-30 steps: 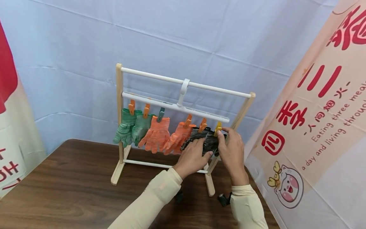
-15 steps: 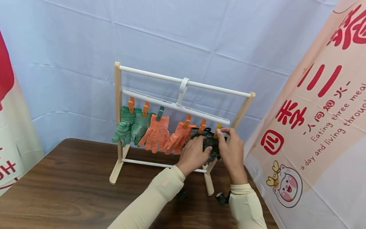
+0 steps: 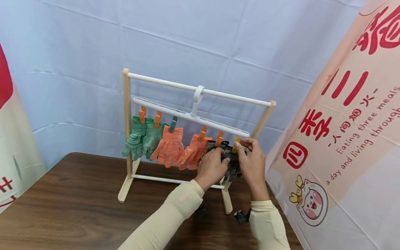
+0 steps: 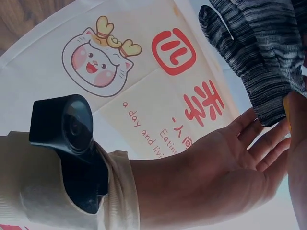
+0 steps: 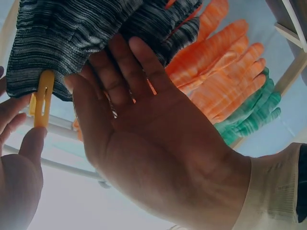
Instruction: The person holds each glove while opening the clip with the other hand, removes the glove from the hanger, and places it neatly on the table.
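Observation:
My right hand (image 3: 253,163) pinches a yellow clothespin (image 5: 45,98) between thumb and fingers at the right end of a white hanger (image 3: 218,125). The clothespin sits on the cuff of a black-and-grey striped knit glove (image 5: 72,36), whose fingers dangle downward in the head view. Partly overlapping a second black-and-grey glove (image 5: 160,28), my left hand (image 3: 213,167) lies with its fingers fairly straight. In the right wrist view some of its fingertips pass behind the first glove, and its thumb tip is beside the cuff. An orange clothespin (image 3: 219,139) clips the second glove.
Two orange gloves (image 3: 170,147) and two green gloves (image 3: 135,142) hang to the left from orange and dark green clothespins. The hanger hooks onto a wood-and-white rack (image 3: 200,91) on a brown table (image 3: 78,208). A printed cloth (image 3: 343,114) borders the right side.
My left thumb has shifted slightly up and left. The right-hand black glove now shows its fingers hanging lower. My right hand stays at the yellow clothespin, and the head view has drifted slightly.

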